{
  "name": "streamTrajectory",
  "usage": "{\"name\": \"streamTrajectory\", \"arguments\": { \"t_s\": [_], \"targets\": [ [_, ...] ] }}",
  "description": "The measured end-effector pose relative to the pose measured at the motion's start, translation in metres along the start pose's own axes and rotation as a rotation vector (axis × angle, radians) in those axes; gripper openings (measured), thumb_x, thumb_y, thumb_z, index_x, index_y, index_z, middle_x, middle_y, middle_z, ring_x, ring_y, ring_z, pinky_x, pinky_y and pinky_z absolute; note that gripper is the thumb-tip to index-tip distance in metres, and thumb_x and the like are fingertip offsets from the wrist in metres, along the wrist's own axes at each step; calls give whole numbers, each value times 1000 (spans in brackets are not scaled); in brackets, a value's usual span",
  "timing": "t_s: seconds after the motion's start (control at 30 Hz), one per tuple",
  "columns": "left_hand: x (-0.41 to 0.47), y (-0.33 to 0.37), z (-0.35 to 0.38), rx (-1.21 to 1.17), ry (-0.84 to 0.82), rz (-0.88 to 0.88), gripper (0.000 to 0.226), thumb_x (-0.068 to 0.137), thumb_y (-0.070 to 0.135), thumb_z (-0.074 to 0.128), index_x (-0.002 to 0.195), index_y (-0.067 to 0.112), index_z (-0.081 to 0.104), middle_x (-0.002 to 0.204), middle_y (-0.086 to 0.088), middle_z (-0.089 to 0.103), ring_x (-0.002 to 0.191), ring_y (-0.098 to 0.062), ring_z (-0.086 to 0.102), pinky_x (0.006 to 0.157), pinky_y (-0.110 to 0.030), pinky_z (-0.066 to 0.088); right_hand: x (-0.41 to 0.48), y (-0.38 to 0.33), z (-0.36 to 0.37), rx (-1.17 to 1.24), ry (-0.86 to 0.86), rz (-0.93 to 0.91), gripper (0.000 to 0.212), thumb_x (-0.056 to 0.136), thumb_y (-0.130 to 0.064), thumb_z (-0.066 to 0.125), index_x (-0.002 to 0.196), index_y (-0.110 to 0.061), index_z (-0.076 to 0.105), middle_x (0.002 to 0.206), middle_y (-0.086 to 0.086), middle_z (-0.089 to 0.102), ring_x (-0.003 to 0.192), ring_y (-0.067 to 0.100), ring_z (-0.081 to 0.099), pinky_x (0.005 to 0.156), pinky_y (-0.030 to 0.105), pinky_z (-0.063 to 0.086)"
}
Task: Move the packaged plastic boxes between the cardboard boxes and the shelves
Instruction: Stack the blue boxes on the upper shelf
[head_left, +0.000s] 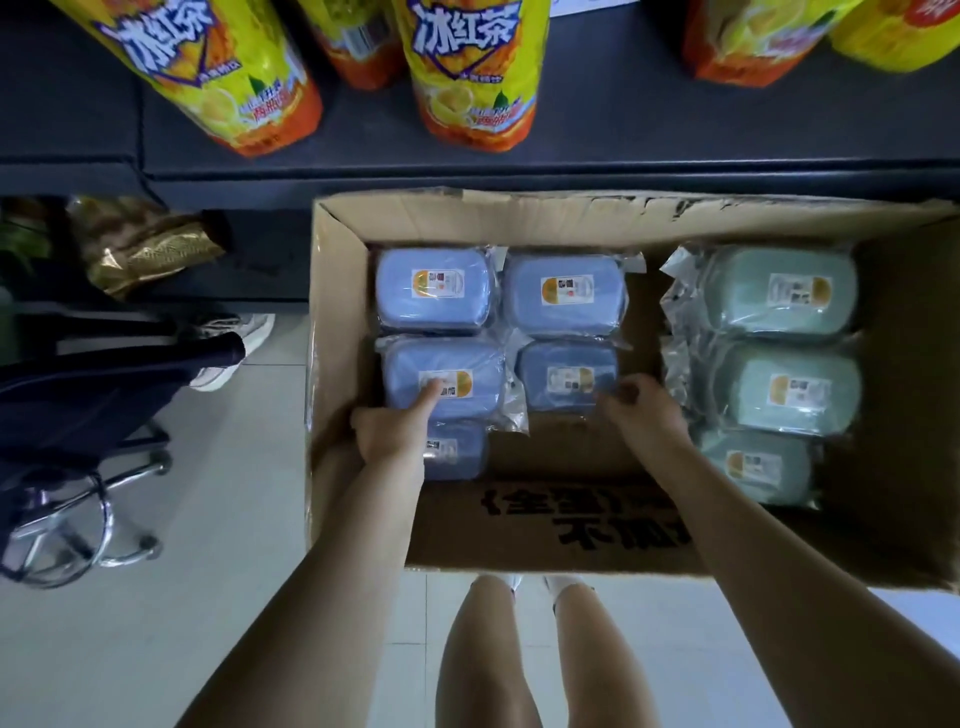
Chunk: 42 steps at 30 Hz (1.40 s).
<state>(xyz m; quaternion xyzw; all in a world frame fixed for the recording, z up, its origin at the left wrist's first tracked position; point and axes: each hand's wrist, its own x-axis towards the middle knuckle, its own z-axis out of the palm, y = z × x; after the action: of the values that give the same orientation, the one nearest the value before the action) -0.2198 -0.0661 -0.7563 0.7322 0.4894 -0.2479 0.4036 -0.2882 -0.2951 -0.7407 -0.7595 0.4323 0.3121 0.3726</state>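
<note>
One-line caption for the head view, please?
Left hand grips a bagged blue plastic box in the open brown cardboard box; right hand at a second blue one.

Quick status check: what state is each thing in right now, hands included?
Cardboard box: open, partly filled.
Left hand: grips left blue box, thumb on its label.
Right hand: fingers curled at right blue box's near edge; grip unclear.
Green boxes: three, bagged, lying flat at right.
Tea bottles: standing on shelf.
</note>
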Motion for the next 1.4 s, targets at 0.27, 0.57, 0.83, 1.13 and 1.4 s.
{"name": "streamTrajectory", "arguments": {
  "t_s": [0.27, 0.57, 0.83, 1.13, 1.4],
  "targets": [
    [-18, -1, -3, 303, 49, 116, 98, 61, 54, 81, 128, -4, 40, 131, -21, 50, 117, -34, 53, 92, -38, 49, 36, -3, 23, 118, 16, 62, 60, 82, -34, 72, 128, -3, 47, 123, 13, 57, 111, 33, 55, 81, 30, 40],
    [-33, 5, -6, 268, 36, 249, 88, 68, 46, 80, 125, -2, 34, 127, -18, 51, 114, -30, 54, 83, -27, 44, 29, 11, 25, 175, 47, 87, 71, 74, -43, 77, 128, -5, 50, 120, 12, 62, 105, 30, 60, 75, 27, 42],
    [-61, 12, -34, 382, -174, 267, 63, 67, 67, 69, 95, 11, 69, 90, -2, 68, 90, -23, 64, 70, -26, 44, -13, 10, 0, 144, 118, 78, 83, 73, -52, 73, 137, -10, 40, 134, 16, 49, 115, 32, 54, 81, 29, 40],
    [-148, 61, -105, 132, -164, 340, 39, 68, 57, 75, 69, 19, 64, 73, 3, 67, 85, -25, 68, 87, -41, 55, -99, -47, -104, 82, 178, -63, 73, 77, -59, 65, 126, -7, 49, 120, 16, 52, 88, 29, 56, 66, 28, 38],
    [-267, 153, -203, -91, -184, 626, 37, 78, 48, 70, 89, 13, 68, 68, -2, 62, 54, -18, 57, 62, -31, 51, -225, -135, -220, 174, 234, -227, 73, 74, -60, 67, 115, -1, 56, 107, 14, 57, 100, 30, 54, 70, 30, 37]
  ]
}}
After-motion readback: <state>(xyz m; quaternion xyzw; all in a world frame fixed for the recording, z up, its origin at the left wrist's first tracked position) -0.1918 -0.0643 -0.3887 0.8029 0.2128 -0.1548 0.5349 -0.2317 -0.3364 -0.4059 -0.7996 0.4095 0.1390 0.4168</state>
